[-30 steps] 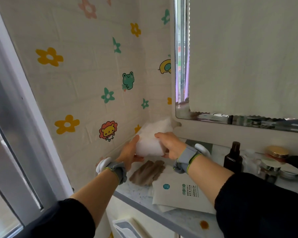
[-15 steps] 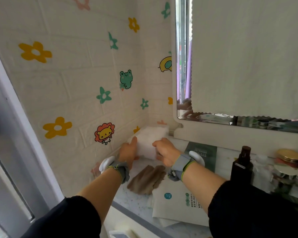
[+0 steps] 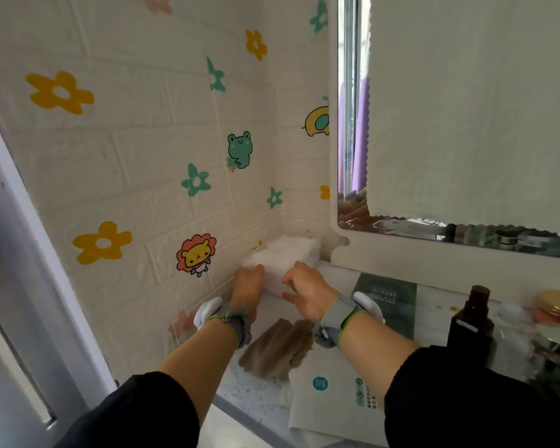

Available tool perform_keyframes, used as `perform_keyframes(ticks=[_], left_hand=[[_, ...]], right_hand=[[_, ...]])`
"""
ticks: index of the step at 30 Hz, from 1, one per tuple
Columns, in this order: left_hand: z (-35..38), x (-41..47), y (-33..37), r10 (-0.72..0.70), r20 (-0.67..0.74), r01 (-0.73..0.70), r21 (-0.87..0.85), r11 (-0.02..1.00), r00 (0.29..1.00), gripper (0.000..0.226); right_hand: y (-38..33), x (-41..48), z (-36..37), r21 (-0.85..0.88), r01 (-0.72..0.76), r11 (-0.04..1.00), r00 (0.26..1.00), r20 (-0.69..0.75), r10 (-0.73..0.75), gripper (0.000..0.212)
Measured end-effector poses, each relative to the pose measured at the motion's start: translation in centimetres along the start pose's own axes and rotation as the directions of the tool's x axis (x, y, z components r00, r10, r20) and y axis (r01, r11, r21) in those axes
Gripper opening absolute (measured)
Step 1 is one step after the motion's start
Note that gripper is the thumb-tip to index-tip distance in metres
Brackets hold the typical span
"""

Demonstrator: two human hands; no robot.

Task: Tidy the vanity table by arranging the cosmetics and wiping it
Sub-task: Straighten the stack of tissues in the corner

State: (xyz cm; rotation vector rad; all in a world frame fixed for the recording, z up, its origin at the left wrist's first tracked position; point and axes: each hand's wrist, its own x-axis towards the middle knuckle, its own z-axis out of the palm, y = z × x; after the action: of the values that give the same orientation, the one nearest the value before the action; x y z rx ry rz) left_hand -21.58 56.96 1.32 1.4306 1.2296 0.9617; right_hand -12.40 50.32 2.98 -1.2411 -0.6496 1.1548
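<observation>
Speckled vanity top (image 3: 259, 396) in a stickered corner, mirror (image 3: 466, 124) on the right. The white pack (image 3: 285, 257) sits at the very back, left hand (image 3: 247, 286) flat against its end and right hand (image 3: 307, 294) loose-fingered at its front. Counting 1 brown cloth (image 3: 278, 347), 1 white sachet (image 3: 333, 392), 1 green sachet (image 3: 388, 302), 1 dark bottle (image 3: 469, 324).

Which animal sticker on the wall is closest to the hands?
The lion sticker, with its orange mane: it is lowest on the wall, beside the left hand. The green frog sticker and yellow elephant sticker sit higher up.
</observation>
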Motion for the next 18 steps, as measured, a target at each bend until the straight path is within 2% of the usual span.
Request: perform_keyframes(ticks=[3, 7, 11, 14, 15, 18], left_hand=[[0.1, -0.1, -0.4, 0.011, 0.006, -0.01, -0.041, 0.999, 1.0, 0.009], [0.1, 0.0, -0.5, -0.042, -0.01, 0.042, -0.01, 0.999, 0.999, 0.017], [0.0, -0.3, -0.4, -0.057, 0.018, 0.057, -0.008, 0.998, 0.998, 0.022], [-0.2, -0.9, -0.4, -0.021, 0.035, 0.022, -0.042, 0.999, 0.999, 0.037], [-0.2, -1.2, -0.2, -0.017, 0.036, 0.019, -0.052, 0.998, 0.999, 0.035], [-0.1, -1.8, 0.2, -0.055, 0.006, 0.056, -0.124, 0.991, 0.998, 0.008]], right_hand=[[0.1, -0.1, 0.1, 0.007, -0.011, 1.0, 1.0, 0.027, 0.01, 0.07], [0.1, -0.3, 0.1, -0.007, -0.026, 1.0, 0.998, 0.063, 0.026, 0.073], [-0.1, -0.4, -0.2, -0.005, -0.023, 1.0, 0.999, 0.04, 0.023, 0.068], [-0.4, -0.6, -0.4, 0.012, -0.016, 1.0, 1.0, -0.01, 0.016, 0.056], [-0.7, -0.7, -0.4, 0.013, -0.019, 1.0, 0.999, -0.034, 0.019, 0.051], [-1.6, -1.7, -0.8, -0.06, -0.01, 0.998, 0.992, -0.128, 0.003, 0.021]])
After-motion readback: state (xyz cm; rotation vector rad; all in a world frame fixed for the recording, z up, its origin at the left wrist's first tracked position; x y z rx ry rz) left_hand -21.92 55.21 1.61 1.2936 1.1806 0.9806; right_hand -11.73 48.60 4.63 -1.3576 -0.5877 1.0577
